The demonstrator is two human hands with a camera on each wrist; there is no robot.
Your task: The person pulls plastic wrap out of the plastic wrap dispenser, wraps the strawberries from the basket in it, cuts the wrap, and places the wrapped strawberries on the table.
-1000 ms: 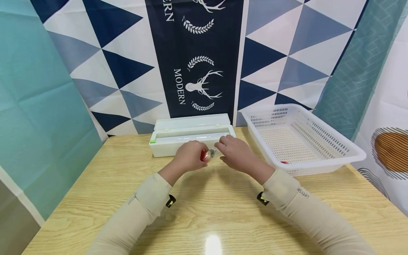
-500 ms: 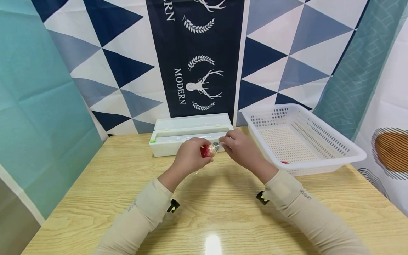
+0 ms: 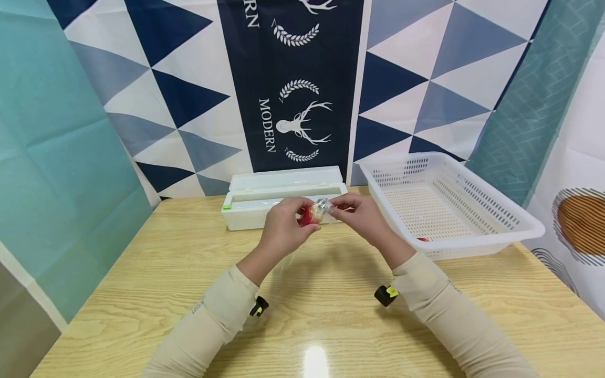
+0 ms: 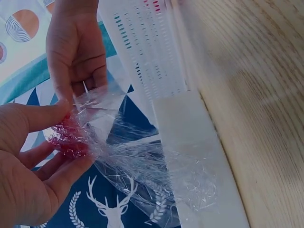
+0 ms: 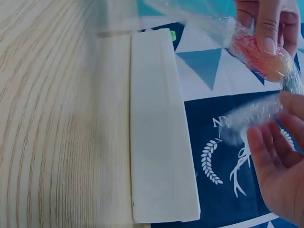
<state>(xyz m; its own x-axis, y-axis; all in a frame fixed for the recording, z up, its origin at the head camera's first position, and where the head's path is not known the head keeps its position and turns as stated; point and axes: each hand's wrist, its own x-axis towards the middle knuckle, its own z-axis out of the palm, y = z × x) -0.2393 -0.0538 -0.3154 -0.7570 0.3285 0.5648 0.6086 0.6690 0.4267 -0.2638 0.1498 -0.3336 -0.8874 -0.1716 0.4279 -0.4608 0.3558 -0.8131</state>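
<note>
My left hand point(image 3: 285, 223) grips a red fruit point(image 3: 312, 214), pale yellow toward one end and shaped like a strawberry, between thumb and fingers. Clear cling film point(image 4: 137, 159) wraps it; in the left wrist view a crumpled tail trails away from the fruit. On the fruit's right, my right hand point(image 3: 359, 215) pinches the gathered film at the pale end. A loose bunch of film point(image 5: 251, 114) shows by its fingertips in the right wrist view. Both hands are raised above the table, in front of a white cling film box point(image 3: 246, 220).
The box stands at the table's back edge with its lid up, a roll inside and a green piece point(image 3: 227, 207) at its left end. A white perforated basket point(image 3: 477, 244) stands back right, with something small and red point(image 3: 423, 239) in it. Patterned cloth hangs behind.
Both hands have risen slightly. The right hand has closed in on the fruit's pale end and pinches the film there. More of the fruit shows between the left fingers.
</note>
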